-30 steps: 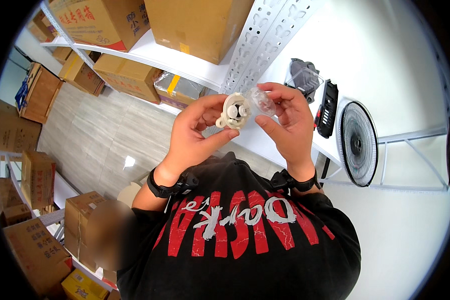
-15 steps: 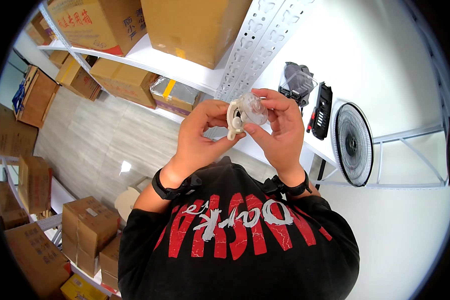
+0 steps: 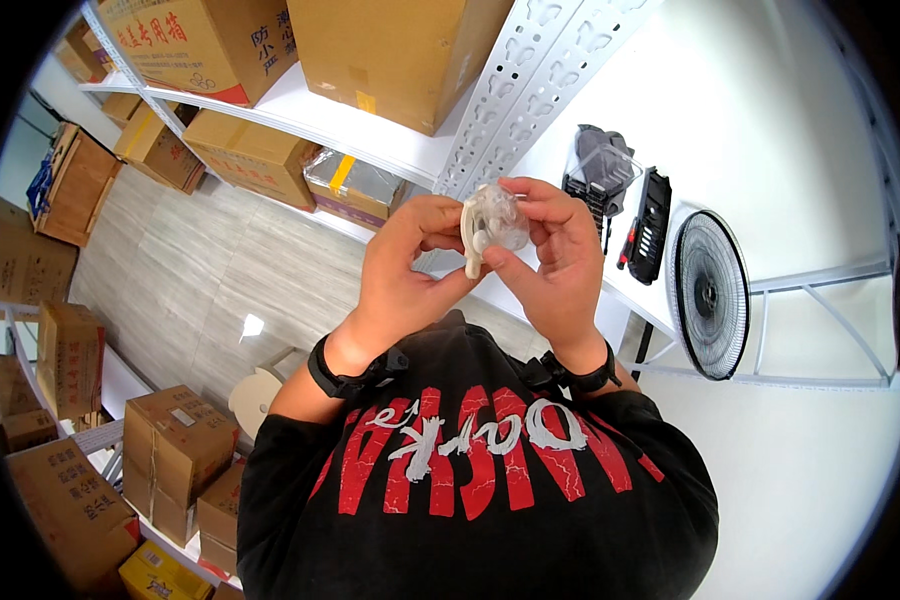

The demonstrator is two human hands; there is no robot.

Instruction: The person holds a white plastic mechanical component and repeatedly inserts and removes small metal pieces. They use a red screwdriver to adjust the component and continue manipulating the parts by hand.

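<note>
Both hands meet in front of my chest at the top of my black shirt. My left hand [image 3: 400,260] grips a cream plastic ring-shaped part [image 3: 471,262] by its outer side, fingers behind and thumb below. The part has a small tab at its lower end and is seen nearly edge-on. A clear plastic dome [image 3: 508,222] lies against its right side, pinched between the thumb and fingers of my right hand [image 3: 562,245]. Whether dome and ring are joined I cannot tell, as fingertips cover part of the seam.
On the white surface to the right lie a grey and black device [image 3: 602,165], a black slotted plastic part [image 3: 650,225] and a round black wire fan guard [image 3: 710,295]. A perforated metal upright [image 3: 515,85] and shelves with cardboard boxes [image 3: 380,55] stand ahead; more boxes [image 3: 178,450] stand at left.
The cream part has turned to a more edge-on angle, and the clear dome now sits closer against it. Both hands keep their grips.
</note>
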